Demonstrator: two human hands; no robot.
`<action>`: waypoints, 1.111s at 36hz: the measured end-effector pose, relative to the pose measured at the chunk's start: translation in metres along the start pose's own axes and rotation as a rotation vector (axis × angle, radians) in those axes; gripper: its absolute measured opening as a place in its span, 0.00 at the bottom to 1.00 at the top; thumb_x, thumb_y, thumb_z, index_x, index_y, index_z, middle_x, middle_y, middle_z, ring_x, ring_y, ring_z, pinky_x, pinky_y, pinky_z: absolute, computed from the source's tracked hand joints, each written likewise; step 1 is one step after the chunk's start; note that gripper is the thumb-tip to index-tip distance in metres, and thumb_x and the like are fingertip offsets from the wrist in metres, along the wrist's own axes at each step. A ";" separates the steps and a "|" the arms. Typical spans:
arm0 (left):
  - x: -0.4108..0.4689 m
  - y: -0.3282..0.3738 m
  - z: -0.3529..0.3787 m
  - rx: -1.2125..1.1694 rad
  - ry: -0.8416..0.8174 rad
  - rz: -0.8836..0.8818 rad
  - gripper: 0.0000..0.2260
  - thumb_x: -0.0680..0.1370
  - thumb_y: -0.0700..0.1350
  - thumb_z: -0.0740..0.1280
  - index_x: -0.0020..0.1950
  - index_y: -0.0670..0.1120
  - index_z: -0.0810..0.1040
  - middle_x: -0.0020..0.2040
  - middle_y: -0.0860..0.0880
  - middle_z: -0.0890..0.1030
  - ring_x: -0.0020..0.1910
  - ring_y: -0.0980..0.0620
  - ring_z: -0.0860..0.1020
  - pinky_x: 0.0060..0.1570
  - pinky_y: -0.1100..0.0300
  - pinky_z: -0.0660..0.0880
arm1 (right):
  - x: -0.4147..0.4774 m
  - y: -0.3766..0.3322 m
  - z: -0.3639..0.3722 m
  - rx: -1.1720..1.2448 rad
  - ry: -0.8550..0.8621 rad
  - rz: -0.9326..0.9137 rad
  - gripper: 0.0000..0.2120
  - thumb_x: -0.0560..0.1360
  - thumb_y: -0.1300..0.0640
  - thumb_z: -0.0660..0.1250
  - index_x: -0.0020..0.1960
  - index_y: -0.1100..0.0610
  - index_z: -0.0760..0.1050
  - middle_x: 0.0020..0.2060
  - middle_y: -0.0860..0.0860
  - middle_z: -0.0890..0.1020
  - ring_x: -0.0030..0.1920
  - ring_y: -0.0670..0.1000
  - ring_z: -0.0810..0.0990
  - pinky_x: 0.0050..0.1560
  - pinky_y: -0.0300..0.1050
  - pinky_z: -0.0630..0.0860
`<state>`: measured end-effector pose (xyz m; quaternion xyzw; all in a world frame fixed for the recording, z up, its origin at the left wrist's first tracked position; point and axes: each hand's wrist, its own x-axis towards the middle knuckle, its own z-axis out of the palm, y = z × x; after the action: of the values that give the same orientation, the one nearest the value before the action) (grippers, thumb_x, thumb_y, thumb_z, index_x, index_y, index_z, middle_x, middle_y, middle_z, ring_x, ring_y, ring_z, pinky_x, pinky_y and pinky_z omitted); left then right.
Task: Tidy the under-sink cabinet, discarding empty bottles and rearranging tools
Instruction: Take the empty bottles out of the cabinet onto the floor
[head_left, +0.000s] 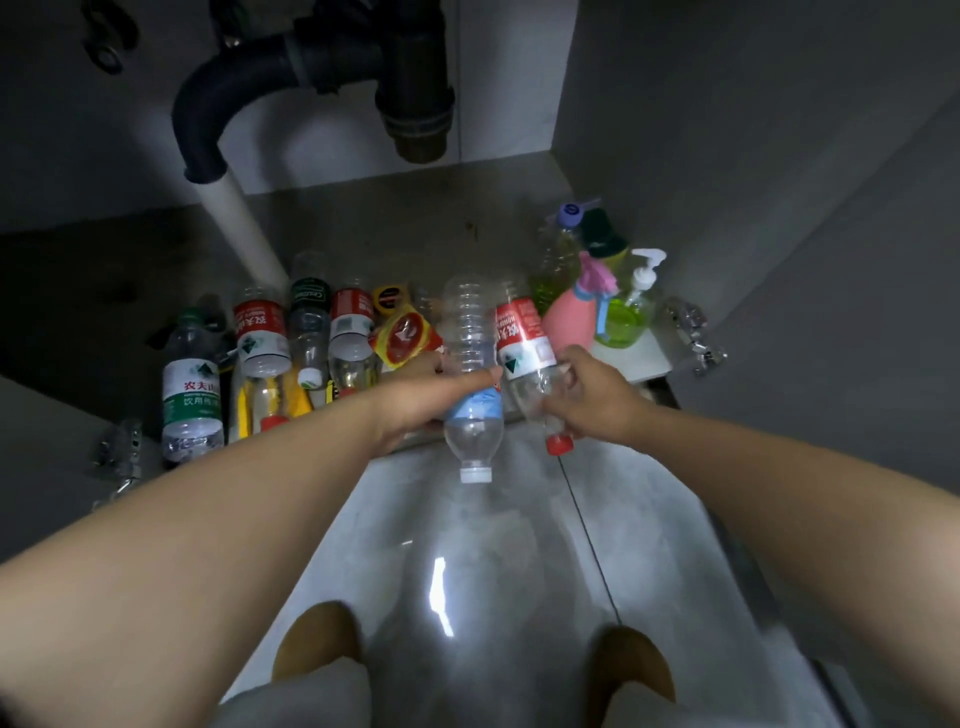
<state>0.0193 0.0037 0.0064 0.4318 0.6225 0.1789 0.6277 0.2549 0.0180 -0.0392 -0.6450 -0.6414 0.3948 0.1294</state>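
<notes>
Left hand: was wrapped round the middle of a clear bottle with a blue label, thumb across its body.
Right hand: gripped the lower half of a red-labelled bottle, fingers curled round the clear plastic.
Hands together: they were close side by side at the cabinet's front edge, and the two bottles touched.
Blue-labelled bottle: was tilted, white cap toward the person and out over the tiled floor, base pointing into the cabinet.
Red-labelled bottle: lay the same way, red cap nearest the person.
Cabinet floor: carried a row of lying bottles left of the hands, several with red labels and one with a dark label.
Green-labelled bottle: stood upright at the far left of that row.
Right corner: a pink spray bottle, a green pump bottle and a yellow-green bottle with a purple cap stood bunched together.
Black drain pipe: curved down at the back into a white pipe.
</notes>
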 end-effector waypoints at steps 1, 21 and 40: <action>-0.004 0.003 0.005 0.008 -0.038 -0.006 0.24 0.72 0.60 0.76 0.62 0.48 0.79 0.52 0.49 0.87 0.49 0.52 0.86 0.45 0.57 0.83 | -0.012 0.010 -0.005 0.006 -0.020 0.001 0.24 0.70 0.46 0.76 0.60 0.49 0.68 0.41 0.42 0.76 0.36 0.42 0.79 0.35 0.41 0.76; 0.010 -0.064 0.139 0.044 -0.197 -0.287 0.26 0.72 0.58 0.76 0.63 0.46 0.74 0.57 0.43 0.83 0.54 0.47 0.84 0.50 0.51 0.84 | -0.073 0.177 0.020 -0.604 0.057 0.266 0.37 0.76 0.46 0.68 0.77 0.50 0.51 0.60 0.57 0.75 0.52 0.60 0.81 0.46 0.50 0.75; 0.043 -0.086 0.148 -0.043 -0.178 -0.362 0.26 0.78 0.62 0.67 0.66 0.44 0.74 0.61 0.42 0.80 0.57 0.45 0.82 0.54 0.47 0.83 | -0.033 0.183 0.050 -0.246 -0.032 0.350 0.37 0.77 0.58 0.67 0.80 0.53 0.53 0.74 0.59 0.62 0.71 0.63 0.68 0.69 0.59 0.71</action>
<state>0.1377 -0.0597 -0.1082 0.3133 0.6282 0.0374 0.7112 0.3585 -0.0561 -0.1842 -0.7510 -0.5651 0.3403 -0.0310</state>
